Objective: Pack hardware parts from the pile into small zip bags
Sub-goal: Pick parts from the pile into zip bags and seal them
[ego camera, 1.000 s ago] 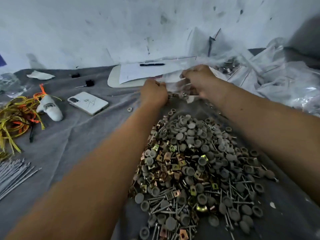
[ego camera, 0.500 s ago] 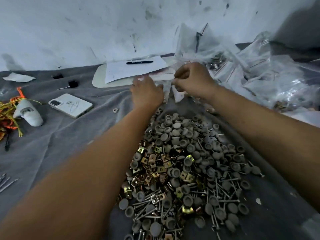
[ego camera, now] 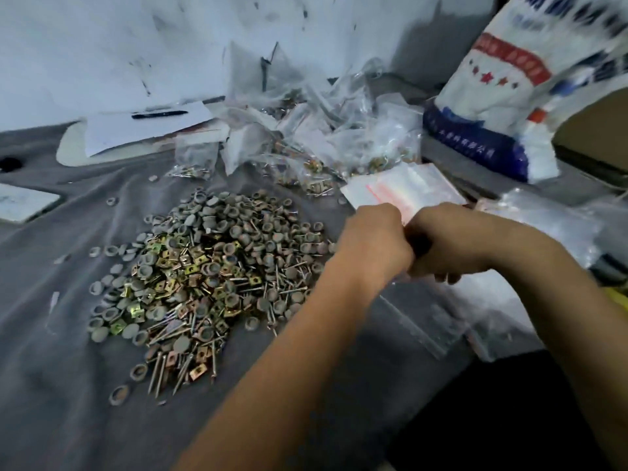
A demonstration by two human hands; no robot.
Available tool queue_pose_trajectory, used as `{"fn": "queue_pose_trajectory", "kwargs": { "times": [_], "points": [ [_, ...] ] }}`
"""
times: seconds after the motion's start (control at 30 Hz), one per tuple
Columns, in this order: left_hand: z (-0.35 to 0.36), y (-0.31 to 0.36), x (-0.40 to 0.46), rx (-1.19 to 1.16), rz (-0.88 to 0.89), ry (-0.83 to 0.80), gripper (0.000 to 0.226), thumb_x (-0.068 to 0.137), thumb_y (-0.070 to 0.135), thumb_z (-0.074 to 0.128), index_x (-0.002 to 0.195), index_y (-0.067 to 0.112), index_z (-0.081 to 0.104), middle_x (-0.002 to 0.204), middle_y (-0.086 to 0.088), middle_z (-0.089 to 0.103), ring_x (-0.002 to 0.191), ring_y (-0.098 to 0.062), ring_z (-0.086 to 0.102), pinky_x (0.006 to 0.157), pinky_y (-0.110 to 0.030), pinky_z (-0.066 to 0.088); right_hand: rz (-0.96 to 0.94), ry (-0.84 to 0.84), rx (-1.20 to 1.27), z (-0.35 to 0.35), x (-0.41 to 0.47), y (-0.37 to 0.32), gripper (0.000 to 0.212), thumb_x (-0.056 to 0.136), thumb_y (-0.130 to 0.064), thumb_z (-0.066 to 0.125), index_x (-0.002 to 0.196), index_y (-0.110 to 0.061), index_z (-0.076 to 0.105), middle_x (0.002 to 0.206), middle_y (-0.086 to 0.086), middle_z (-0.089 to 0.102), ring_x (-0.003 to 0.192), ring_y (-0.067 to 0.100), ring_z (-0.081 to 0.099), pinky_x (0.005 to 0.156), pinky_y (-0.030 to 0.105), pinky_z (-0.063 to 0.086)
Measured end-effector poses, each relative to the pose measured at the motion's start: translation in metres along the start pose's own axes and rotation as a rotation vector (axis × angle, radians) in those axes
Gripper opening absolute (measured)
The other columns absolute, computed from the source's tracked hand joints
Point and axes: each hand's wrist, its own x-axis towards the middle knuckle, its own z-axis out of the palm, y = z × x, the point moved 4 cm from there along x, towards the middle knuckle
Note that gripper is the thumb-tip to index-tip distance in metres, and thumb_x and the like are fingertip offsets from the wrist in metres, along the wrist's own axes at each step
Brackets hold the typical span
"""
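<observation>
A grey cloth [ego camera: 61,396] covers the whole work surface, and a scuffed white wall [ego camera: 136,45] closes it off at twelve o'clock. At two o'clock a big printed sack [ego camera: 516,86] stands against the wall. The pile of hardware parts [ego camera: 204,266], grey caps, brass squares and nails, spreads at nine o'clock from my hands. Beyond it, at twelve, filled zip bags [ego camera: 323,141] lie heaped, with paper and a pen [ego camera: 159,113] at eleven. A stack of empty zip bags [ego camera: 404,188] lies just past my knuckles. My left hand [ego camera: 370,243] and right hand [ego camera: 448,246] are curled together, touching; what they pinch I cannot tell. Bare cloth lies toward seven o'clock; the table edge drops off at five.
</observation>
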Motion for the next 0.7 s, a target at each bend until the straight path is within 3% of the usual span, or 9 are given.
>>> {"fn": "queue_pose_trajectory", "kwargs": {
  "times": [0.1, 0.17, 0.23, 0.33, 0.43, 0.53, 0.6, 0.67, 0.7],
  "points": [
    [0.016, 0.006, -0.007, 0.052, -0.033, -0.088, 0.006, 0.088, 0.011, 0.067, 0.093, 0.012, 0.064, 0.108, -0.020, 0.070, 0.104, -0.038, 0.069, 0.071, -0.030, 0.044, -0.021, -0.069, -0.131, 0.031, -0.014, 0.000, 0.032, 0.060, -0.067, 0.085, 0.068, -0.043, 0.066, 0.059, -0.014, 0.064, 0.052, 0.002, 0.061, 0.050, 0.020, 0.048],
    [0.018, 0.004, -0.009, 0.023, -0.034, -0.111, 0.009, 0.089, 0.004, 0.060, 0.086, 0.013, 0.061, 0.106, -0.020, 0.071, 0.106, -0.039, 0.069, 0.074, -0.031, 0.049, -0.059, -0.013, -0.215, 0.044, -0.012, -0.006, 0.044, 0.062, -0.069, 0.084, 0.063, -0.040, 0.051, 0.060, -0.020, 0.047, 0.058, 0.003, 0.048, 0.057, 0.019, 0.038],
    [0.018, -0.003, -0.009, -0.080, -0.062, -0.150, 0.017, 0.086, -0.002, 0.055, 0.073, 0.009, 0.057, 0.091, -0.021, 0.070, 0.098, -0.042, 0.072, 0.082, -0.039, 0.061, -0.049, 0.022, -0.110, 0.048, -0.005, -0.004, 0.041, 0.071, -0.053, 0.087, 0.070, -0.034, 0.050, 0.056, -0.015, 0.053, 0.052, 0.002, 0.054, 0.051, 0.013, 0.039],
    [0.016, -0.016, -0.003, -0.131, -0.118, -0.160, 0.015, 0.087, 0.002, 0.057, 0.091, -0.004, 0.070, 0.092, -0.030, 0.071, 0.096, -0.044, 0.073, 0.086, -0.052, 0.062, -0.017, -0.015, 0.127, 0.044, 0.001, 0.000, 0.011, 0.088, -0.018, 0.075, 0.086, -0.014, 0.065, 0.059, -0.001, 0.067, 0.046, 0.015, 0.068, 0.042, 0.023, 0.051],
    [-0.001, -0.029, 0.000, -0.255, -0.107, 0.058, 0.025, 0.101, 0.021, 0.057, 0.100, 0.000, 0.071, 0.102, -0.024, 0.074, 0.101, -0.040, 0.071, 0.092, -0.050, 0.058, -0.078, 0.080, 0.168, 0.031, 0.002, -0.005, 0.009, 0.091, -0.011, 0.063, 0.088, -0.002, 0.066, 0.075, 0.017, 0.070, 0.058, 0.027, 0.071, 0.050, 0.034, 0.058],
    [-0.026, -0.039, -0.013, -0.596, 0.034, 0.104, 0.041, 0.108, 0.046, 0.046, 0.097, 0.017, 0.072, 0.101, -0.014, 0.074, 0.099, -0.035, 0.070, 0.101, -0.054, 0.054, -0.168, 0.181, 0.600, 0.013, 0.001, -0.014, 0.017, 0.096, -0.003, 0.057, 0.080, -0.006, 0.063, 0.079, 0.017, 0.063, 0.067, 0.031, 0.064, 0.058, 0.038, 0.059],
    [-0.046, -0.049, -0.027, -0.704, 0.127, 0.050, 0.044, 0.103, 0.057, 0.042, 0.094, 0.029, 0.075, 0.101, -0.001, 0.077, 0.103, -0.022, 0.072, 0.102, -0.045, 0.055, -0.244, 0.167, 1.013, 0.002, 0.001, -0.027, 0.017, 0.100, -0.003, 0.051, 0.090, -0.006, 0.065, 0.085, 0.017, 0.062, 0.070, 0.025, 0.060, 0.057, 0.032, 0.053],
    [-0.073, -0.063, -0.045, -0.688, 0.184, 0.075, 0.034, 0.100, 0.053, 0.052, 0.093, 0.027, 0.073, 0.095, 0.007, 0.078, 0.095, -0.011, 0.074, 0.092, -0.031, 0.058, -0.272, 0.195, 1.262, -0.006, 0.007, -0.043, 0.020, 0.102, -0.007, 0.047, 0.110, -0.003, 0.065, 0.097, 0.021, 0.060, 0.079, 0.029, 0.058, 0.062, 0.032, 0.050],
    [-0.085, -0.073, -0.053, -0.671, 0.211, 0.104, 0.022, 0.099, 0.042, 0.062, 0.092, 0.023, 0.071, 0.088, 0.006, 0.077, 0.087, -0.010, 0.074, 0.085, -0.027, 0.059, -0.273, 0.203, 1.328, -0.007, 0.013, -0.053, 0.022, 0.103, -0.010, 0.046, 0.115, -0.001, 0.063, 0.099, 0.023, 0.060, 0.082, 0.030, 0.058, 0.064, 0.033, 0.050]
  ]
}}
